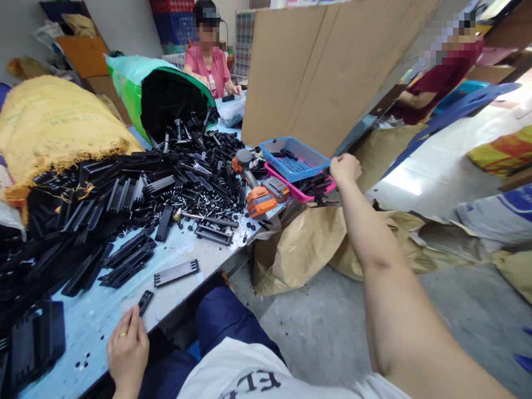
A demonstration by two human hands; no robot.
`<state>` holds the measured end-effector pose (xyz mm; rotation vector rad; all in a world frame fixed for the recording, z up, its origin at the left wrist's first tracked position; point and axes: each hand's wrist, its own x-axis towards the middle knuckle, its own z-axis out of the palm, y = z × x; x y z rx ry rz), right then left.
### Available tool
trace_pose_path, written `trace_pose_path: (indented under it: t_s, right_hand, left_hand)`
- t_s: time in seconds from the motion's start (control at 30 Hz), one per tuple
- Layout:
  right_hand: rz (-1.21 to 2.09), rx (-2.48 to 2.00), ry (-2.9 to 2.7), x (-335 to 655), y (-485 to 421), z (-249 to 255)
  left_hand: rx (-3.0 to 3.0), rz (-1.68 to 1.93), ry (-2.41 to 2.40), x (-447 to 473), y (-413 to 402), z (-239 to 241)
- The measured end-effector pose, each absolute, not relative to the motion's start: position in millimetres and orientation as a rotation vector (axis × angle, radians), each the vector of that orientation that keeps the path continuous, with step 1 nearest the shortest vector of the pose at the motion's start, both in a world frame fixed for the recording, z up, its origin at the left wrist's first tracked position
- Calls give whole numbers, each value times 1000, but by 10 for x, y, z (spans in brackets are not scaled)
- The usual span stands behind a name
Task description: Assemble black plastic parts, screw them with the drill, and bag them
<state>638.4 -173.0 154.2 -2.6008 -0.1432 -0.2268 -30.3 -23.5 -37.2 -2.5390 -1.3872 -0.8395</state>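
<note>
The left hand [128, 348] pinches a black plastic piece [145, 302]; the right hand [346, 168] curls beside a blue basket [308, 172], its grip unclear.

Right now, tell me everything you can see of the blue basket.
The blue basket is shallow and rectangular, with low walls and a perforated base, and looks like plastic. It sits open side up over the pink basket, in front of a large cardboard panel. A few black parts lie inside, leaving much of the base bare. The right hand is at its right corner; whether it grips the rim is unclear.
</note>
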Motion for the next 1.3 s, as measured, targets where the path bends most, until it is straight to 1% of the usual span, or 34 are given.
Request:
trace_pose_path:
  t_s: [0.03,0.07,0.17,0.23,0.33,0.43,0.7,0.9,1.03,1.13,1.3]
  right_hand:
    - [-386,-2630,-306,6342,-1659,1568]
    - [-460,-2659,-501,6284,-1569,1576]
    - [-347,-2800,-1030,6025,-1244,1459]
    - [-335,-2865,-1173,5827,-1061,1297]
    - [-407,-2847,-1224,5607,-941,1069]
    - [-458,-2818,-1270,5551,-976,971]
    - [-546,-2845,-1270,5743,-1227,1019]
    - [-522,-2873,-1312,5811,-1455,1060]
    - [-365,-2902,-1181,5988,-1463,1228]
    - [-103,-2893,-1010,6179,-1267,1378]
    - [244,-2923,-996,6360,-860,1437]
  left_hand:
    - [-2548,-852,-1405,-306,-235,-379]
    - [-2552,-859,-1420,-309,-234,-388]
    - [-2537,-862,-1420,-315,-231,-408]
    - [-2541,-857,-1401,-317,-228,-407]
    - [-2573,-836,-1370,-319,-224,-389]
    - [-2563,-830,-1369,-317,-226,-373]
    - [-2534,-808,-1305,-305,-232,-358]
    - [-2562,-844,-1371,-324,-235,-368]
    - [-2598,-843,-1402,-338,-224,-388]
    - [-2591,-828,-1408,-333,-221,-390]
    - [-2610,-852,-1456,-325,-222,-377]
